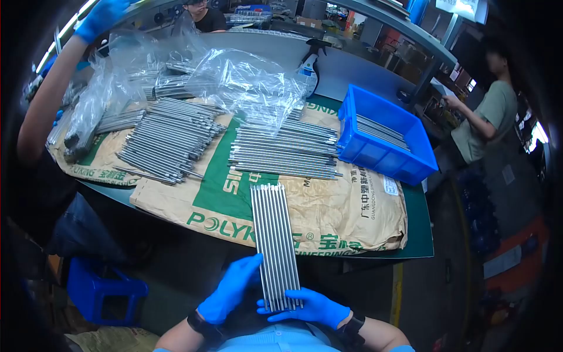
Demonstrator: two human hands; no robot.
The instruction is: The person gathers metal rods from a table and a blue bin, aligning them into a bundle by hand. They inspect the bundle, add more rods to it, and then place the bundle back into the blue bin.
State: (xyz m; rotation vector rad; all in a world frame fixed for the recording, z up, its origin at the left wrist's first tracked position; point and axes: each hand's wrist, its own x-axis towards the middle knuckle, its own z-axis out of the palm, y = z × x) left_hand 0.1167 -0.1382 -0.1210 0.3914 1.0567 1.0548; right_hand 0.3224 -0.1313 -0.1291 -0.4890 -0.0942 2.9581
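Note:
A flat row of slim silver metal rods lies between my gloved hands, tilted toward me, its far end at the workbench's near edge. My right hand holds the near end, with the thumb on top and fingertips showing past the left side, so the fingers pass underneath. Against the left edge of the same row, my left hand presses with its fingers together; part of them is hidden by the rods. Both hands wear blue gloves. Beyond them, a stack of similar rods rests on brown paper sacking.
Another rod pile lies left, near clear plastic bags. A blue bin with rods stands at right, a spray bottle behind. A co-worker's gloved hand is raised upper left. A blue stool stands lower left.

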